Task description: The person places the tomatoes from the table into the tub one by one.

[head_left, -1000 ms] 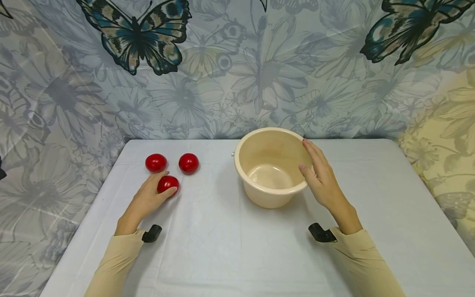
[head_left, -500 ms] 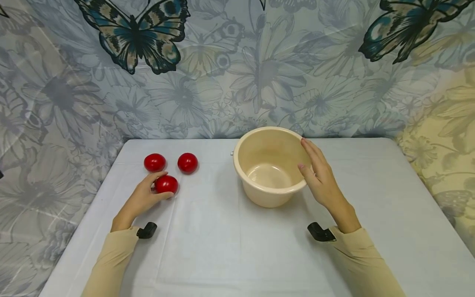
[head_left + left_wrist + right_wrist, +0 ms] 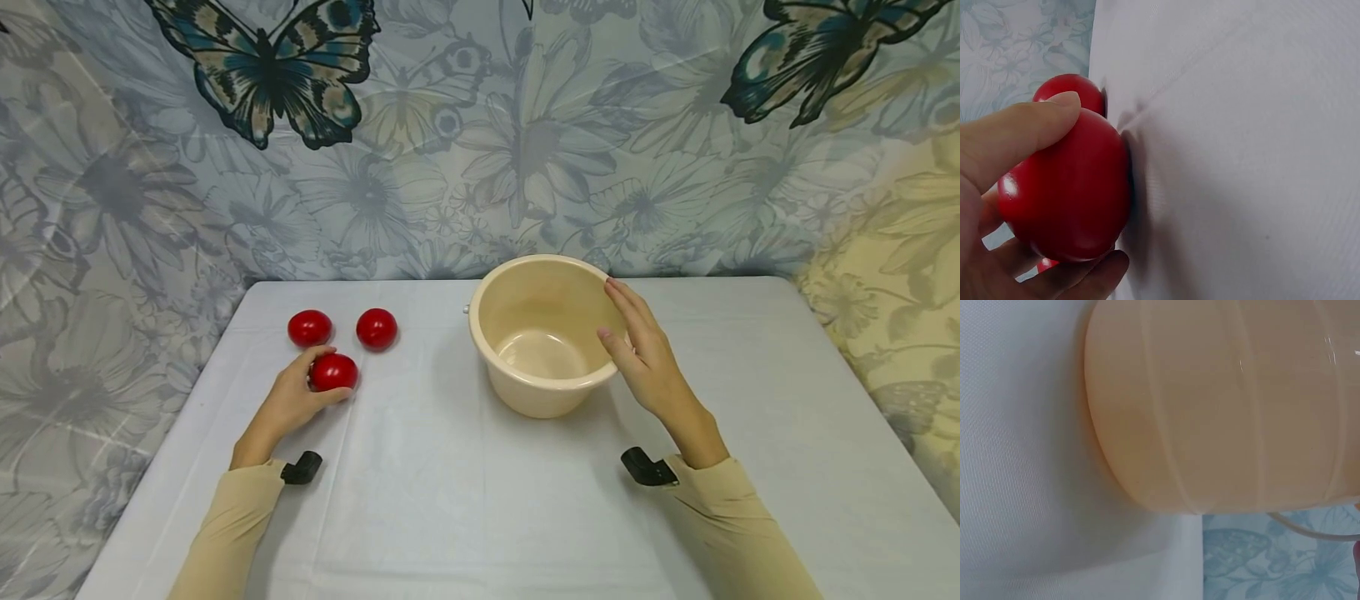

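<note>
My left hand (image 3: 288, 404) holds a glossy red tomato (image 3: 334, 372) on the white cloth. In the left wrist view the thumb lies on one side of this tomato (image 3: 1075, 194), and the fingers curl round the other. Just beyond it are a second tomato (image 3: 309, 328) and, a little to the right, a third tomato (image 3: 377, 329). A cream plastic bucket (image 3: 540, 400) stands upright right of centre, nothing inside. My right hand (image 3: 648, 367) holds its right rim, thumb over the inner side, fingers along the rim. The right wrist view shows mostly the bucket's ribbed wall (image 3: 1210, 412).
White cloth (image 3: 450, 508) covers the table, whose far edge meets a hanging fabric (image 3: 450, 208) with butterflies and flowers. A thin bucket handle (image 3: 1316, 534) shows behind the bucket. A black wrist camera (image 3: 302, 468) sits at the left cuff, another black camera (image 3: 647, 467) at the right.
My left hand's thumb has shifted slightly down on the tomato, and more of the tomato shows. The whole view has drifted a little. Bucket and right hand look unchanged.
</note>
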